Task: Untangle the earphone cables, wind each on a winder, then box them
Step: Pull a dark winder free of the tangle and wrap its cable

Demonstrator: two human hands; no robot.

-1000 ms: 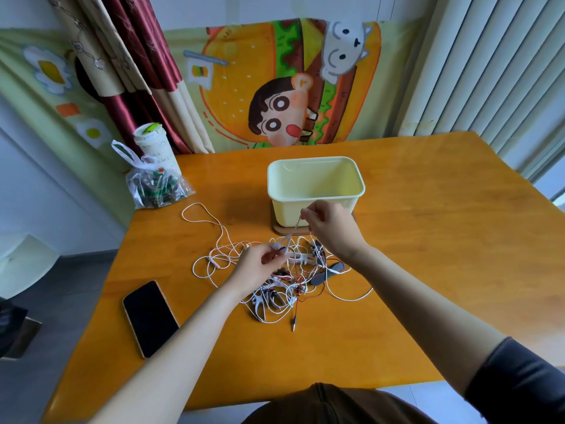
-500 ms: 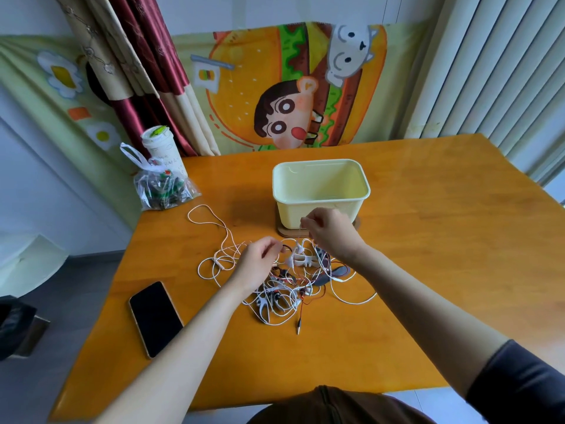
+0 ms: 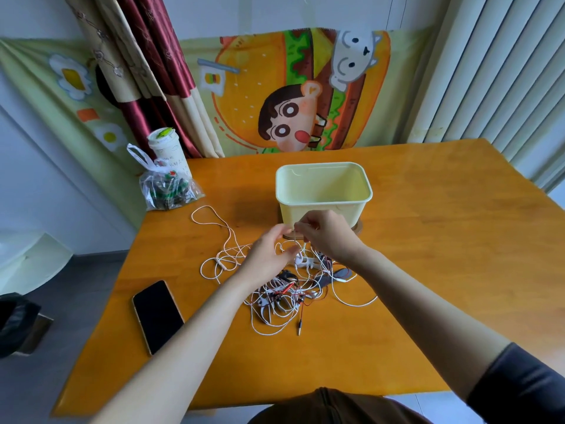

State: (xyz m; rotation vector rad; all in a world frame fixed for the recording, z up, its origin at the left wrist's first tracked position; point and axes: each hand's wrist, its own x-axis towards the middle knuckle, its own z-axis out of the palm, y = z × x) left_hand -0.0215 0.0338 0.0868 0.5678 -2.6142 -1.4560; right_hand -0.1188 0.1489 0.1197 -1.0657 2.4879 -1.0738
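A tangle of white, red and black earphone cables [image 3: 284, 296] lies on the orange wooden table [image 3: 428, 270], in front of a pale yellow plastic box [image 3: 324, 191]. White winders [image 3: 305, 262] lie in the pile just behind it. My right hand [image 3: 325, 237] is raised over the pile, pinching a thin white cable between thumb and fingers. My left hand [image 3: 267, 255] hovers beside it at the left, fingers bent toward the same strand; whether it grips the cable is hidden. A loose white loop [image 3: 214, 221] trails off to the left.
A black phone [image 3: 157, 315] lies face up near the table's left front edge. A knotted plastic bag [image 3: 166, 191] and a paper cup [image 3: 166, 149] stand at the back left corner. The box sits on a round wooden coaster [image 3: 358, 226]. Curtains and a cartoon cloth hang behind.
Both hands have lifted from the pile and drawn together just before the box, the right one pulling a white strand upward. The view has tilted slightly.
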